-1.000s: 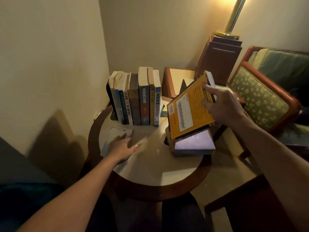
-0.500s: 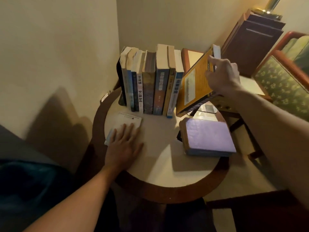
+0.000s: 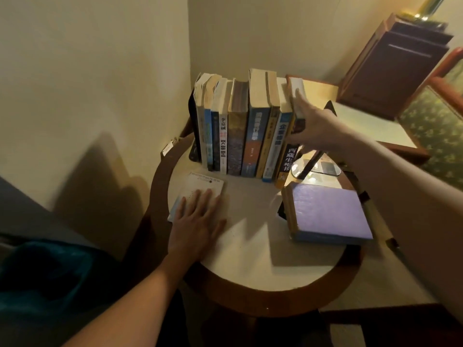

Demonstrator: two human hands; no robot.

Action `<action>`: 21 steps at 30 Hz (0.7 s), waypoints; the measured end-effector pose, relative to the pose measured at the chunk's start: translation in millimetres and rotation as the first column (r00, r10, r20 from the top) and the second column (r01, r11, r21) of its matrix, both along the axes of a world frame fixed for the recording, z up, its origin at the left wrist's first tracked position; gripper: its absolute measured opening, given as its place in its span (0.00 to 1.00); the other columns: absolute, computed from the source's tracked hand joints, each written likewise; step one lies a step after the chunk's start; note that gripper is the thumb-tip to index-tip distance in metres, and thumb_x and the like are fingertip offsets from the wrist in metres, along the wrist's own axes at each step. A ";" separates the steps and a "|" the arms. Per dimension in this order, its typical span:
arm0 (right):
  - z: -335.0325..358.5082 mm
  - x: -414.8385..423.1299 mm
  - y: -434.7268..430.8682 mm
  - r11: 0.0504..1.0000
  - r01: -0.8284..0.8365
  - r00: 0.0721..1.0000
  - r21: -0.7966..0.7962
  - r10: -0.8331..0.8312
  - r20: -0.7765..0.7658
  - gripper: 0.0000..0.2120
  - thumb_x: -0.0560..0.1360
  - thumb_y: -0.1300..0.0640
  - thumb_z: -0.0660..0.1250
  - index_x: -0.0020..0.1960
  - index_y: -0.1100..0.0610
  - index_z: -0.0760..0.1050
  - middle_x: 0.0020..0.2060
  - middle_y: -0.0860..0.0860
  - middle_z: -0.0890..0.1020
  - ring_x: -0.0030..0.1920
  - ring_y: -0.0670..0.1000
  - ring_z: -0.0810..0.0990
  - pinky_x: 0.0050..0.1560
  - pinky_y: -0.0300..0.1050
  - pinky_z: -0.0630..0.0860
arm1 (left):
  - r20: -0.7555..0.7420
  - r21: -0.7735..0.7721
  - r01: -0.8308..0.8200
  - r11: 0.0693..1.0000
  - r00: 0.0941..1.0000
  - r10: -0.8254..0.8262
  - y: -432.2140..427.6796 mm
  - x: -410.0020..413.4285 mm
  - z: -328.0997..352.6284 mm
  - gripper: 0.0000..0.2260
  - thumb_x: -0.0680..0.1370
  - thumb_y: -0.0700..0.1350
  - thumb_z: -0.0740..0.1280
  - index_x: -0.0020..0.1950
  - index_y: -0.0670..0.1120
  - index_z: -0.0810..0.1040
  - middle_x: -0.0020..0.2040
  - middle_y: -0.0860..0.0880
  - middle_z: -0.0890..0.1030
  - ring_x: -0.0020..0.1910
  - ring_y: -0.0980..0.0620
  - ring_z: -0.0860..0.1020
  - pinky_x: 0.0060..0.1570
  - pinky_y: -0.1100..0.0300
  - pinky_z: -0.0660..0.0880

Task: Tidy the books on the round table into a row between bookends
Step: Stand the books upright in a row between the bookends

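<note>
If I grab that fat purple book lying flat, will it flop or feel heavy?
The purple book looks thick, so probably heavy for one hand. Its cover lies flat and straight, so it likely stays stiff, not floppy. It sits close to the rim of the round table, so a push could slide it off.

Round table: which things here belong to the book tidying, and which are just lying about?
Job: book row, yellow book in right hand, white book under left hand, purple book, bookend.
Lying about: armchair, lamp base, blue cloth.
</note>
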State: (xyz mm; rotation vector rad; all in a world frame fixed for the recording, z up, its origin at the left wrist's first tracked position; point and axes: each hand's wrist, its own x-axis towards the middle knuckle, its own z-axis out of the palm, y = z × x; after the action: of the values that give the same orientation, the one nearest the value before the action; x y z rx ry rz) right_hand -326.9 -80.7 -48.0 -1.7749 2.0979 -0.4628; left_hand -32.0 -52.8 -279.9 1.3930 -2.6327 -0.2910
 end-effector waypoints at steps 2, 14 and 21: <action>-10.3 0.1 3.3 0.991 -0.050 0.998 -0.120 0.045 -0.048 0.50 0.74 0.59 0.75 0.82 0.45 0.44 0.66 0.54 0.78 0.55 0.55 0.83 0.46 0.50 0.85 | -0.002 -0.002 -0.005 1.000 1.000 0.005 0.0 0.0 0.8 0.31 0.80 0.69 0.36 0.81 0.59 0.42 0.82 0.52 0.44 0.80 0.48 0.40 0.78 0.42 0.44; -37.2 0.8 -1.7 0.945 -0.030 0.994 -0.326 -0.005 -0.106 0.46 0.70 0.60 0.79 0.79 0.50 0.55 0.61 0.57 0.80 0.58 0.57 0.81 0.52 0.58 0.81 | 0.022 -0.038 0.002 0.999 1.000 -0.001 -0.3 -1.5 -3.6 0.30 0.82 0.67 0.41 0.81 0.58 0.42 0.82 0.51 0.46 0.81 0.47 0.42 0.78 0.41 0.47; -44.9 2.3 -6.6 0.927 -0.017 0.994 -0.376 -0.025 -0.107 0.45 0.69 0.59 0.79 0.78 0.52 0.56 0.62 0.58 0.79 0.58 0.59 0.81 0.53 0.59 0.82 | 0.000 -0.048 0.003 0.999 1.000 -0.003 -0.1 -1.2 -3.6 0.29 0.82 0.66 0.44 0.82 0.57 0.46 0.82 0.50 0.49 0.81 0.46 0.45 0.78 0.40 0.50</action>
State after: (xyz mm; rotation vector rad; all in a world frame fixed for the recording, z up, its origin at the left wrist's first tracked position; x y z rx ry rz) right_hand -324.6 -87.3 -92.9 -2.0446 2.2013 -0.8353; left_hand -33.2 -52.9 -283.6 1.3749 -2.6239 -0.2258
